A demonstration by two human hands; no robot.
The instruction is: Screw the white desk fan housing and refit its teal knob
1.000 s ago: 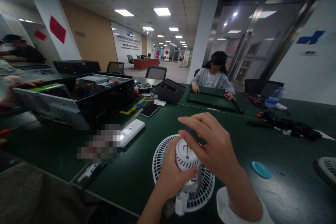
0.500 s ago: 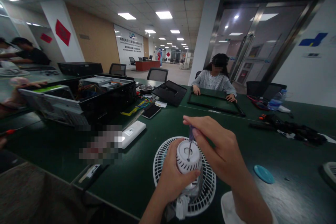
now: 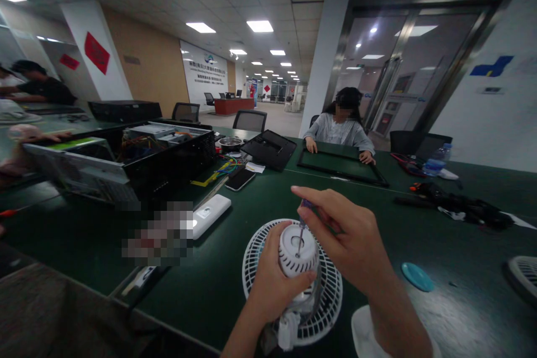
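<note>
A white motor housing [image 3: 298, 249] with slots round its edge stands on a round white fan grille [image 3: 331, 302]. My left hand [image 3: 274, 279] is wrapped round the housing from the left, thumb in front. My right hand [image 3: 346, 232] grips the purple handle of a small screwdriver [image 3: 301, 226] between thumb and fingers, above the housing. The screwdriver's shaft slants down, its tip at a small hole near the rim of the housing's top. A white part hangs at the housing's lower front.
An open computer case [image 3: 168, 162] stands at the left, with a phone [image 3: 240, 179] and white box [image 3: 212, 216] nearer. Across the table, a person [image 3: 339, 128] touches a black frame [image 3: 344, 170]. A teal disc [image 3: 417, 277] and black straps [image 3: 465, 207] lie right.
The whole view has shifted slightly. My right fingers have turned a little on the screwdriver handle, while my left hand keeps its hold on the housing.
</note>
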